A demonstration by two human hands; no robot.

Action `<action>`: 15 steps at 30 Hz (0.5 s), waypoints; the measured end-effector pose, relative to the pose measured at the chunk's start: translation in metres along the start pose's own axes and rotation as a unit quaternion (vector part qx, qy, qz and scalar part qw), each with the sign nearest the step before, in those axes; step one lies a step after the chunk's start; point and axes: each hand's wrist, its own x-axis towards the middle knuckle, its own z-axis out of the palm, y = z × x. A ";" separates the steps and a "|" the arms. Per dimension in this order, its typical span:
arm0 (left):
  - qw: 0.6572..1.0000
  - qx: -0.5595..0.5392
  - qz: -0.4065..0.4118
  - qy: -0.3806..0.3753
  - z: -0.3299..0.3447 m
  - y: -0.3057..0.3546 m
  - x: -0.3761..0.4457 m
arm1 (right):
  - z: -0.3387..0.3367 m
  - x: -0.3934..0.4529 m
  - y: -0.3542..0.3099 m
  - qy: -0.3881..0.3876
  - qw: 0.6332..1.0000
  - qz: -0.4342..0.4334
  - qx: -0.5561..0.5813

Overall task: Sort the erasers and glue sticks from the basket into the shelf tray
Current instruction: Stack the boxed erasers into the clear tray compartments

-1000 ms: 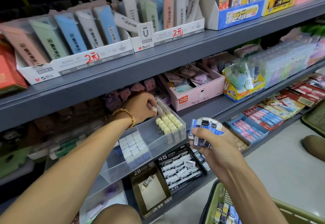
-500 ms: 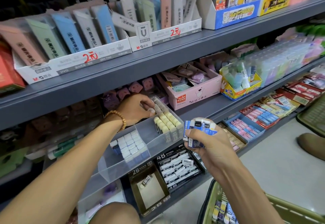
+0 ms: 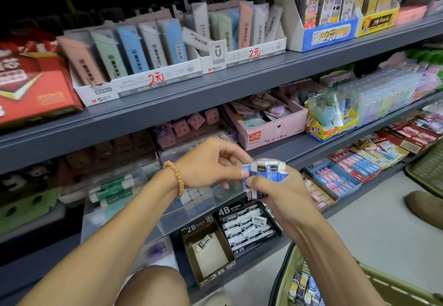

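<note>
Blue-sleeved erasers (image 3: 263, 171) between both hands (image 3: 242, 173)

Both hands (image 3: 239, 176) block the clear tray (image 3: 191, 207).

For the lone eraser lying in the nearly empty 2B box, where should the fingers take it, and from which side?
Come from above: the 2B box is open-topped and walled. Pinch the lone eraser across its two long sides with the fingers; it lies flat and tilted diagonally, with bare floor around it, so nothing crowds it.
</note>
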 end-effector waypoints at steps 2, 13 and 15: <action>1.000 -0.008 -0.003 0.018 -0.008 0.003 -0.008 | 0.003 -0.003 0.000 0.004 1.000 0.006 0.006; 0.968 0.111 -0.082 0.210 -0.060 -0.050 -0.087 | 0.019 -0.028 0.016 -0.004 0.998 0.057 0.023; 0.963 0.146 -0.093 0.206 -0.063 -0.056 -0.092 | 0.022 -0.032 0.018 -0.008 0.997 0.075 0.033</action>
